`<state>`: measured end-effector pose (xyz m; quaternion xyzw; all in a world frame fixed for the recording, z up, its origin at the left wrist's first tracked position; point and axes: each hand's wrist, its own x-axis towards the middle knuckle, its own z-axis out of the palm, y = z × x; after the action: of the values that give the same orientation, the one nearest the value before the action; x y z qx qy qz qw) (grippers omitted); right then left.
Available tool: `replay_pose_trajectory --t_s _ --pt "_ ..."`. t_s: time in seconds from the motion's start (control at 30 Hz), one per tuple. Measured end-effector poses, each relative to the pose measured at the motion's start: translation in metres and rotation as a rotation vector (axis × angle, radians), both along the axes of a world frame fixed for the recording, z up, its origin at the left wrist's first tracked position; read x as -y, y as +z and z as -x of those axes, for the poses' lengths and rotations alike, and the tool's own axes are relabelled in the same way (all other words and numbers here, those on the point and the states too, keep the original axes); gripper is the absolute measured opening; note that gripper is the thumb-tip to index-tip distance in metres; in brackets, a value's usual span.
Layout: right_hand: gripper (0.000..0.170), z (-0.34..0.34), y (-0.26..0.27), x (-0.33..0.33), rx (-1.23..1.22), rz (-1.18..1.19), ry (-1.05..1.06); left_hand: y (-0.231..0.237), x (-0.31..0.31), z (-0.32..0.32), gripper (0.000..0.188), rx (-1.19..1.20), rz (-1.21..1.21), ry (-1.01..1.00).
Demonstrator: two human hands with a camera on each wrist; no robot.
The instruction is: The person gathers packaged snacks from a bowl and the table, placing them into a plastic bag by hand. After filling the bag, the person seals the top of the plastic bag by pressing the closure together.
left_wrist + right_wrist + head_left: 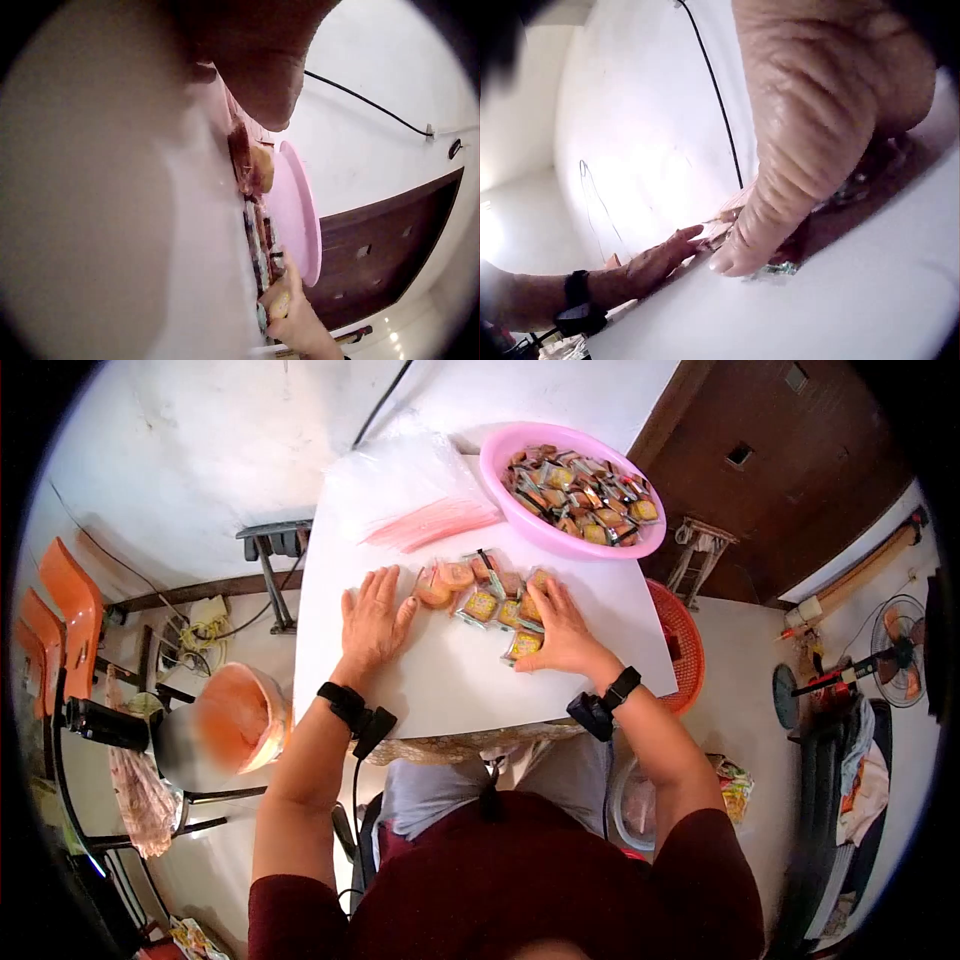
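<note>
Several small wrapped snacks, some with yellow labels (480,605), lie in a loose group on the white table (430,680). The right hand (565,632) rests over the right end of the group, fingers spread and relaxed, touching the packets there. Left of the group, the left hand (374,622) lies on the table with straight fingers, its thumb beside the round orange-toned packets (433,588). In the right wrist view, the right thumb (769,225) reaches down beside a packet (780,268). The left wrist view shows the right hand (298,319) at the packets.
A pink basin (490,470) full of wrapped snacks stands at the table's back right. Clear plastic bags with pink edges (430,523) lie at the back. An orange basket (680,650) is beside the table on the right, and a bucket (275,710) is at the left.
</note>
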<state>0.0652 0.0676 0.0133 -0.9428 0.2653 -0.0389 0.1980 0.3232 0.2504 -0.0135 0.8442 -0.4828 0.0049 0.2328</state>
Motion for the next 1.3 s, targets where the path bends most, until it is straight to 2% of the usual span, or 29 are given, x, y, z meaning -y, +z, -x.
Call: replay_pose_trajectory --t_s 0.17,0.23,0.3,0.33,0.37,0.4,0.47,0.57,0.7,0.83,1.07,1.17,1.27,1.3 --pt "0.127 -0.041 -0.004 -0.033 0.151 -0.078 -0.004 0.0 0.0 -0.018 0.053 -0.238 0.099 -0.054" --pt "0.126 -0.045 0.002 -0.046 0.281 -0.158 0.039 -0.006 0.005 -0.037 0.038 -0.189 0.253 -0.054" --pt "0.114 -0.033 0.013 -0.057 0.332 -0.059 0.021 0.006 0.006 -0.047 0.031 -0.13 0.347 -0.024" --pt "0.11 -0.023 0.015 -0.059 0.342 -0.004 -0.003 0.02 0.007 -0.047 0.025 -0.006 0.394 -0.004" --pt "0.106 -0.011 0.014 -0.061 0.35 0.052 -0.028 0.024 0.011 -0.056 0.026 0.026 0.394 -0.008" --pt "0.089 0.004 0.011 -0.064 0.369 0.094 -0.056 0.027 0.014 -0.062 0.027 0.052 0.386 -0.006" --pt "0.087 0.035 -0.006 -0.06 0.271 0.157 -0.124 0.034 0.024 -0.072 0.029 0.12 0.354 -0.012" --pt "0.077 0.067 -0.029 -0.057 0.259 0.193 -0.228 0.036 0.043 -0.082 0.033 0.205 0.278 -0.013" --pt "0.062 0.067 -0.031 -0.059 0.312 0.228 -0.25 0.037 0.062 -0.086 0.034 0.316 0.107 0.017" --pt "0.049 0.063 -0.024 -0.063 0.33 0.277 -0.245 0.036 0.071 -0.094 0.011 0.334 0.006 0.077" --pt "0.041 0.061 -0.018 -0.067 0.363 0.267 -0.263 0.032 0.075 -0.11 0.017 0.246 0.218 0.112" --pt "0.039 0.061 -0.019 -0.067 0.368 0.285 -0.273 0.048 0.071 -0.107 0.017 0.195 0.32 0.136" --pt "0.037 0.063 -0.025 -0.065 0.413 0.206 -0.278 0.068 0.064 -0.117 0.018 0.192 0.422 0.107" --pt "0.036 0.064 -0.024 -0.066 0.405 0.202 -0.284 0.086 0.056 -0.113 0.017 0.166 0.421 0.138"
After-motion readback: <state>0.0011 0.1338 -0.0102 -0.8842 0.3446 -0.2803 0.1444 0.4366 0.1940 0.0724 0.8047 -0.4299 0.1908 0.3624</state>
